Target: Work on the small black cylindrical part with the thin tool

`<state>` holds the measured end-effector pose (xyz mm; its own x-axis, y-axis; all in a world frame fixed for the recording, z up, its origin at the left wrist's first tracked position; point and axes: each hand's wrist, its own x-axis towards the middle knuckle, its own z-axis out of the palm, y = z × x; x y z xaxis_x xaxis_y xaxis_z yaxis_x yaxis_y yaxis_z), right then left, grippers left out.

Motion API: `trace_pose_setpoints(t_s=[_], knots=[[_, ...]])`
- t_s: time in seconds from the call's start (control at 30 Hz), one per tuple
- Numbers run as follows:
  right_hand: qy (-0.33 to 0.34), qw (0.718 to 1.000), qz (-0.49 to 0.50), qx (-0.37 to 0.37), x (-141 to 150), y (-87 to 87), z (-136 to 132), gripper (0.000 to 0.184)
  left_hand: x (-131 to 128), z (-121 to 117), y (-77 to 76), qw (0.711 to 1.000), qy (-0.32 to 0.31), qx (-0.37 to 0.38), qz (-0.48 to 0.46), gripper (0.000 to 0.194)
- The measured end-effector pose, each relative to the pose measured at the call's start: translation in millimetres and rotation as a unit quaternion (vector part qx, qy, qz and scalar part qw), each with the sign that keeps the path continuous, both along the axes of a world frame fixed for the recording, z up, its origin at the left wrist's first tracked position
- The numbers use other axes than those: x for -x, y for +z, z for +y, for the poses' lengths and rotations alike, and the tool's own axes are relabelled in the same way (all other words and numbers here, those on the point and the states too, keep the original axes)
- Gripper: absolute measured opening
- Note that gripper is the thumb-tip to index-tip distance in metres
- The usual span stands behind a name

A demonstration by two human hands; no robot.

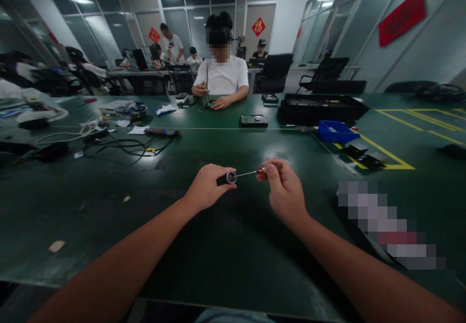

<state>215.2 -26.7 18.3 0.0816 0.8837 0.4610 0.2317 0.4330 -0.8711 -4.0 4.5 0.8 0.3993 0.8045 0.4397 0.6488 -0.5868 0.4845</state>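
While L hand [207, 185] pinches cyl. part [231, 178], R hand [287, 187] grips screwdriver [259, 170]; shaft [246, 173] at part's mouth.

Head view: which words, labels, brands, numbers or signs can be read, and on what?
"福": on the right red diamond sign.
Too small or blurred to read: the left red diamond sign, the slanted red banner, the standing person's shirt print, the pixelated patch.
No readable text: the screwdriver, the round part.

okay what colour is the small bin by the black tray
The small bin is blue, in the head view.
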Motion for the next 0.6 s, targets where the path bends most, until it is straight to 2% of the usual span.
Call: trace_pose_setpoints(t_s=[0.27,0.37,0.47,0.6], knots=[[0.009,0.996,-0.086,-0.023,0.9,3.6,-4.2,0.020,-0.3,-0.7,-0.2,1.000,0.002,-0.005,0.004,0.040],[-0.030,0.988,-0.148,-0.040,-0.8,8.5,-6.1,0.021,-0.5,-1.0,-0.5,1.000,-0.019,-0.003,0.005,0.039],[-0.074,0.976,-0.198,-0.053,-2.1,10.7,-7.6,0.032,-0.5,-0.8,-0.8,0.999,-0.031,-0.006,0.011,0.039],[-0.026,0.975,-0.208,-0.075,-1.7,9.1,-9.4,0.016,0.7,0.5,-2.1,1.000,-0.017,-0.009,0.008,0.038]])
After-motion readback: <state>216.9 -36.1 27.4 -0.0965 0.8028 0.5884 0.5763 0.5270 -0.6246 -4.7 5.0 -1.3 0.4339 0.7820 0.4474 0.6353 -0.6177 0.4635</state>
